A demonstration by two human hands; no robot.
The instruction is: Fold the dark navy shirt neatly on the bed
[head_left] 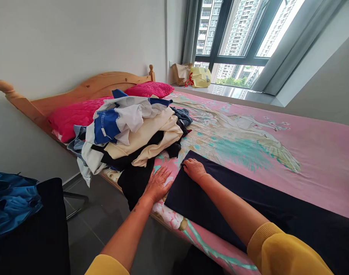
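A long dark navy garment [237, 183], apparently trousers folded lengthwise, lies flat along the near side of the bed. On its left end rests my right hand [195, 170], fingers curled in at the edge of the cloth. My left hand [158, 186] lies with fingers spread on the bedsheet just left of that end, beside a black garment [135, 183] that hangs over the bed's edge. Beyond the left hand rises a heap of clothes, with a cream garment [147, 131] and a white-and-blue garment [107, 124] on top.
The bed has a pink flowered sheet [314, 152], dark pink pillows [151, 89] and a wooden headboard [100, 84]. At lower left, a blue garment [14, 202] lies on a black chair [48, 229]. Bags [201, 76] stand on the windowsill.
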